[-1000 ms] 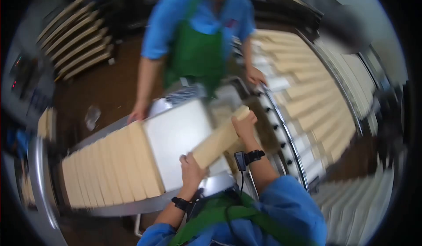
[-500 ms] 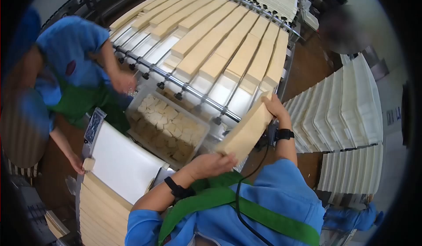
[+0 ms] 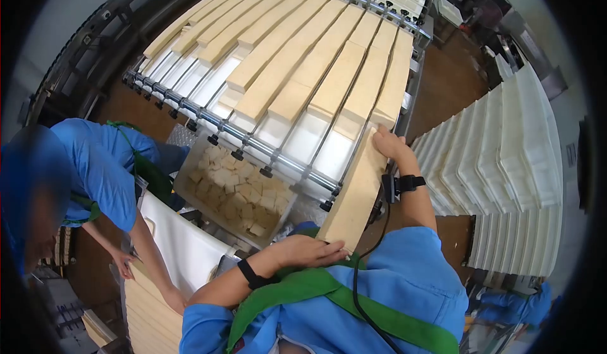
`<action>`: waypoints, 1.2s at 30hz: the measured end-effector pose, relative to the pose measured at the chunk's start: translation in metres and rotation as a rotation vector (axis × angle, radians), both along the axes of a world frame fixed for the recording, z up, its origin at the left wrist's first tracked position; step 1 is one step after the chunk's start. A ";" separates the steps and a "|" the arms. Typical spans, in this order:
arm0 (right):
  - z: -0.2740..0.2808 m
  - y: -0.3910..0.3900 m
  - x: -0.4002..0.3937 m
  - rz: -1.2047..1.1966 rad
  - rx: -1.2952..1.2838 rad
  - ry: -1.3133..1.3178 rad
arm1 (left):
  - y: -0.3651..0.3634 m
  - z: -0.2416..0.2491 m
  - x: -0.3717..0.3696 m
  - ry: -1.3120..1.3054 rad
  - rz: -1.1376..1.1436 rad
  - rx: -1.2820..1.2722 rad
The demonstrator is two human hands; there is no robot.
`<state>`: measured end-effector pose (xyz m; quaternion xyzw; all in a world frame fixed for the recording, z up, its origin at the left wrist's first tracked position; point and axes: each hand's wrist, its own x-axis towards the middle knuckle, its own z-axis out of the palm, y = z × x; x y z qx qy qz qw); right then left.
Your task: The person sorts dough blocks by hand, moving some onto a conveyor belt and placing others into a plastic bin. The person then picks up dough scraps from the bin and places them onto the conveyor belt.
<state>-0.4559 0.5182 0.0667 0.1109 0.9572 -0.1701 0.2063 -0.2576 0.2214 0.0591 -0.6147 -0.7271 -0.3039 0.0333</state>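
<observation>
A long pale-beige block (image 3: pixel 351 192) lies slanted between my two hands, its far end against the front of the rightmost lane. My left hand (image 3: pixel 310 251) supports its near end, fingers pressed along the underside and edge. At the far end, my right hand (image 3: pixel 387 143) grips the block from the right side, thumb on top. Ahead of it, similar beige blocks (image 3: pixel 297 98) lie in rows on a white conveyor (image 3: pixel 303 142) split by thin metal rods.
Below the conveyor's front bar (image 3: pixel 253 142) stands a plastic bin (image 3: pixel 179 186) of broken pale pieces (image 3: pixel 237 192). At left, a co-worker (image 3: pixel 104 158) leans over a white belt (image 3: pixel 171 227) with both hands at beige strips (image 3: pixel 148 303). Stacked white trays (image 3: pixel 499 145) stand at right.
The block has turned steeper, its near end drawn closer to me and both hands still on it. The co-worker has bent forward and brought a second hand down to the strips.
</observation>
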 end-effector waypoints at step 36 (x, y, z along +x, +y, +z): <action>-0.035 0.009 0.096 0.622 -0.546 0.889 | 0.052 0.012 -0.068 0.046 -0.066 -0.210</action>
